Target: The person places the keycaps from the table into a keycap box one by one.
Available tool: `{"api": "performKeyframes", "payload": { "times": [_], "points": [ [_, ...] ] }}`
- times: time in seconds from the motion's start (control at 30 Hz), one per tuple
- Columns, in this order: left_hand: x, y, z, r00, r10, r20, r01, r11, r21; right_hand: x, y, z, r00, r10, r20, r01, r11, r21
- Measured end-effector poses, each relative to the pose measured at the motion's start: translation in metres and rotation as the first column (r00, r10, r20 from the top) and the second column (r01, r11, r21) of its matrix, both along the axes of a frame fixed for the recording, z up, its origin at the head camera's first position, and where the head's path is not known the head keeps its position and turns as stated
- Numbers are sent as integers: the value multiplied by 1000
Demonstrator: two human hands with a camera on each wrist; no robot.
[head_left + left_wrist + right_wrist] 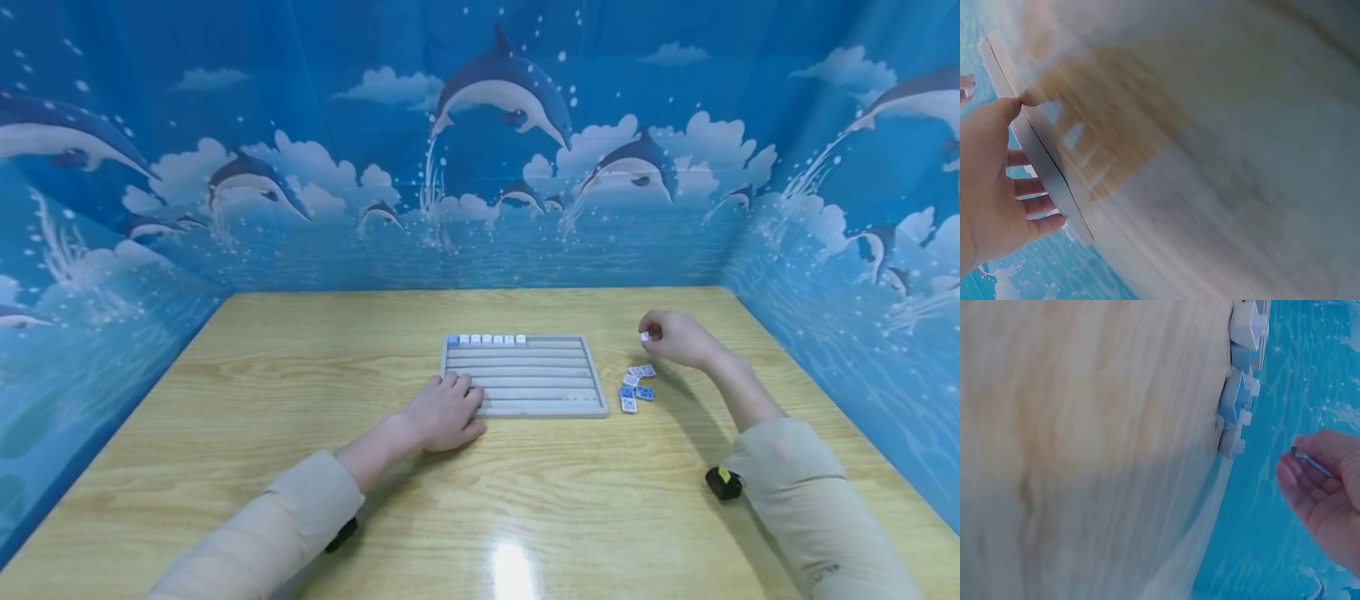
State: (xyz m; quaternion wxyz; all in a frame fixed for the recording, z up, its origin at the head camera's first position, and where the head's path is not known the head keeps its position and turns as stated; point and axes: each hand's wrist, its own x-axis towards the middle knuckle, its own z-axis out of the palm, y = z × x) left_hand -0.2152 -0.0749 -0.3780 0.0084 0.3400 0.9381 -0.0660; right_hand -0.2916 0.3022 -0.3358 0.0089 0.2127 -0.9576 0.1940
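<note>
The right hand (678, 340) pinches one small white piece (645, 337) between thumb and fingers, raised above the counter (570, 508) on the far side of the loose pieces (631, 380). The left hand (446, 412) rests with fingers spread and slightly bent over the near left corner of a pale ridged tray (536, 377), thumb at its near edge, hiding that corner. Marks on the loose pieces, and a few on the tray's near right part, are too small to read. Seven pieces stand in a row (487, 340) along the tray's far ridge, from its left end: one blue, then six white. Six loose ones, two blue and four mainly white, lie just right of the tray. Behind rises a blue dolphin backdrop (337, 250).
</note>
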Motion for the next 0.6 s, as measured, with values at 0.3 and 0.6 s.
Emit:
{"api": "performKeyframes", "payload": {
  "times": [0.3,0.6],
  "points": [
    [-1,-1,-1,1000,-10,-9,10,1000,-1,1,-18,0,998,34,-61,-38,996,-79],
    [0,-1,0,1000,-9,-2,9,1000,-3,0,-33,1,993,54,-100,-65,992,-105]
  ]
}}
